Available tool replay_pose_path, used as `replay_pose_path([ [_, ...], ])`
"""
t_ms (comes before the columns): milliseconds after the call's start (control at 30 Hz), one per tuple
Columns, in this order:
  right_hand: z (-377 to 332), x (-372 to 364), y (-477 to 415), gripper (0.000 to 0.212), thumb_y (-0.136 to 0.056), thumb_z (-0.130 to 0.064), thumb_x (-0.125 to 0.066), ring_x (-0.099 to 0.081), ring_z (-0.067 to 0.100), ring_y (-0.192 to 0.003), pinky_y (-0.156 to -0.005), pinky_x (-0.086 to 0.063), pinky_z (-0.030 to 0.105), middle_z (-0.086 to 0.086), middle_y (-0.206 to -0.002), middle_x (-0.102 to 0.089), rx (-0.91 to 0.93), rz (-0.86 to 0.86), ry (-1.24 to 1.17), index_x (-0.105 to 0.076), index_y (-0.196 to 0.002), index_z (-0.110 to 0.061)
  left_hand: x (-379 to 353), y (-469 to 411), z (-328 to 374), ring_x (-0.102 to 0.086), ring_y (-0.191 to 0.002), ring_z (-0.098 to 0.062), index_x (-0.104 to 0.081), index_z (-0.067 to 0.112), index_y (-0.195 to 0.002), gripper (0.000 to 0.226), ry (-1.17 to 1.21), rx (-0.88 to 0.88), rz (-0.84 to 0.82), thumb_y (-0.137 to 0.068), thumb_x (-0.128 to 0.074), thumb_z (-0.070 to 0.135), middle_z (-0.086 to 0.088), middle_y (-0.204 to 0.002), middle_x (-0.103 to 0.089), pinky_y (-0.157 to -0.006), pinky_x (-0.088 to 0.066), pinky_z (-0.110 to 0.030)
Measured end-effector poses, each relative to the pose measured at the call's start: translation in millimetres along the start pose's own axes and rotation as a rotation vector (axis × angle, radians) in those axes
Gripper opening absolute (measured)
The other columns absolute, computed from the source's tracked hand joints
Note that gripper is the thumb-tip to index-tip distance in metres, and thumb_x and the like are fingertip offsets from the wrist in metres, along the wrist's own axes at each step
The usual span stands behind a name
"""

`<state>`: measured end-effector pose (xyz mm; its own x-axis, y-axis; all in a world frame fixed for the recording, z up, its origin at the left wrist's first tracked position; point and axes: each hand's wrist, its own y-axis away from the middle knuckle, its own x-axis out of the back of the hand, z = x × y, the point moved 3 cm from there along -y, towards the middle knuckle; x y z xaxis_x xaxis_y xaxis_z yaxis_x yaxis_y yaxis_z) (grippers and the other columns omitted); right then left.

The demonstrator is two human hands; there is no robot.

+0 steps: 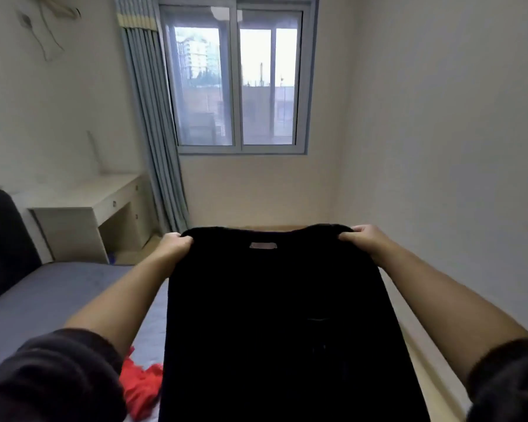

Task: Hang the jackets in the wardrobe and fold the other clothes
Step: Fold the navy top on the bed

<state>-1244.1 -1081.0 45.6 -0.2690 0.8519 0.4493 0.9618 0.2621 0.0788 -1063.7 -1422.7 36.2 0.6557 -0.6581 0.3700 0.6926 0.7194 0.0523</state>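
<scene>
Black top (275,315) held up over the bed (58,300)
Left hand (177,243) pinches one shoulder; right hand (361,236) pinches the other — red garment (141,385) lies beneath.

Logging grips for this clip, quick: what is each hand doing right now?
Left hand: grips the black garment at its top left corner.
Right hand: grips its top right corner.

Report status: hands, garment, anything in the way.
Left hand and right hand grip black garment at top corners. Garment hangs above bed. Red cloth on bed.
</scene>
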Motion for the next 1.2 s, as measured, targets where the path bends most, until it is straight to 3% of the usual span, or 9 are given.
replay_pose_path([
  [133,39.9,-47.3,-63.5,0.035,-0.088,-0.022,-0.060,-0.060,0.026,-0.109,-0.086,-0.043,0.028,0.012,-0.120,-0.064,-0.006,0.163,0.071,-0.061,-0.123,-0.012,-56.5,-53.7,-23.2,-0.051,-0.079,-0.022,-0.030,0.008,-0.136,0.047,-0.089,-0.030,0.002,-0.092,-0.048,0.011,-0.017,-0.116,-0.049,-0.062,-0.039,-0.028],
  [267,130.3,-122.3,-68.6,0.064,-0.092,-0.021,-0.059,-0.040,0.024,-0.133,-0.101,-0.035,0.031,0.009,-0.149,-0.036,-0.036,-0.130,0.101,-0.028,-0.148,-0.017,-118.9,-57.1,-137.7,-0.049,-0.114,-0.028,-0.015,0.019,-0.148,0.069,-0.394,-0.038,-0.174,-0.089,-0.051,0.017,-0.016,-0.149,-0.029,-0.084,-0.042,-0.035],
  [400,273.7,-191.4,-14.3,0.063,-0.094,-0.020,-0.056,-0.034,0.025,-0.138,-0.109,-0.032,0.033,0.009,-0.152,-0.032,-0.184,-0.389,0.293,-0.026,-0.149,-0.013,-172.3,17.1,-296.3,-0.035,-0.134,-0.027,-0.028,0.006,-0.143,0.063,-0.636,0.041,-0.362,-0.085,-0.052,0.010,-0.016,-0.147,-0.034,-0.109,-0.031,-0.037],
  [633,480.0,-270.0,77.7,0.061,-0.091,-0.025,-0.054,-0.043,0.018,-0.131,-0.105,-0.035,0.027,0.002,-0.147,-0.040,-0.364,-0.616,0.554,-0.029,-0.146,-0.021,-229.4,126.5,-498.3,-0.043,-0.124,-0.015,-0.032,0.027,-0.135,0.049,-0.952,0.186,-0.694,-0.090,-0.049,0.033,0.004,-0.135,-0.038,-0.097,-0.043,-0.034],
  [833,623.0,-332.9,99.1,0.083,-0.087,-0.035,-0.061,-0.019,0.021,-0.143,-0.109,-0.032,0.037,-0.003,-0.158,-0.010,-0.324,-0.695,0.878,-0.007,-0.150,-0.034,-283.4,131.8,-620.9,-0.024,-0.142,-0.021,-0.010,0.025,-0.151,0.093,-1.216,0.174,-0.603,-0.079,-0.068,0.035,-0.004,-0.159,-0.008,-0.100,-0.040,-0.030],
  [933,669.1,-360.5,98.6,0.091,-0.088,-0.030,-0.061,-0.007,0.027,-0.146,-0.111,-0.029,0.039,0.006,-0.160,0.003,-0.254,-0.606,1.046,0.005,-0.150,-0.036,-299.7,116.8,-659.9,-0.058,-0.113,-0.042,-0.060,0.012,-0.128,0.104,-1.215,-0.022,-0.527,-0.028,-0.092,0.010,-0.025,-0.138,-0.047,-0.072,-0.055,-0.044],
  [1067,693.2,-388.9,82.0,0.083,-0.086,-0.007,-0.059,-0.029,0.036,-0.137,-0.101,-0.037,0.045,0.018,-0.152,-0.022,-0.046,-0.471,1.223,-0.014,-0.150,-0.035,-320.9,90.4,-685.6,-0.060,-0.106,-0.048,-0.066,0.017,-0.119,0.061,-1.392,-0.528,-0.434,-0.061,-0.062,-0.004,-0.024,-0.129,-0.056,-0.072,-0.053,-0.053],
  [1133,692.3,-394.1,67.0,0.071,-0.059,-0.003,-0.081,-0.063,0.033,-0.091,-0.064,-0.053,0.041,0.016,-0.108,-0.061,0.136,-0.391,1.228,-0.062,-0.123,-0.028,-327.5,77.1,-689.5,-0.067,-0.071,-0.039,-0.072,0.018,-0.109,0.051,-1.399,-0.611,-0.425,-0.067,-0.048,0.000,-0.024,-0.102,-0.068,-0.048,-0.053,-0.036],
  [1200,687.7,-385.1,58.4,0.051,-0.038,-0.006,-0.089,-0.060,0.024,-0.056,-0.041,-0.045,0.031,0.006,-0.070,-0.061,0.273,-0.375,1.281,-0.073,-0.085,-0.018,-327.0,65.8,-685.3,-0.056,-0.043,-0.029,-0.077,0.011,-0.090,0.042,-1.346,-0.630,-0.437,-0.052,-0.073,-0.006,-0.017,-0.067,-0.061,-0.029,-0.040,-0.025],
])
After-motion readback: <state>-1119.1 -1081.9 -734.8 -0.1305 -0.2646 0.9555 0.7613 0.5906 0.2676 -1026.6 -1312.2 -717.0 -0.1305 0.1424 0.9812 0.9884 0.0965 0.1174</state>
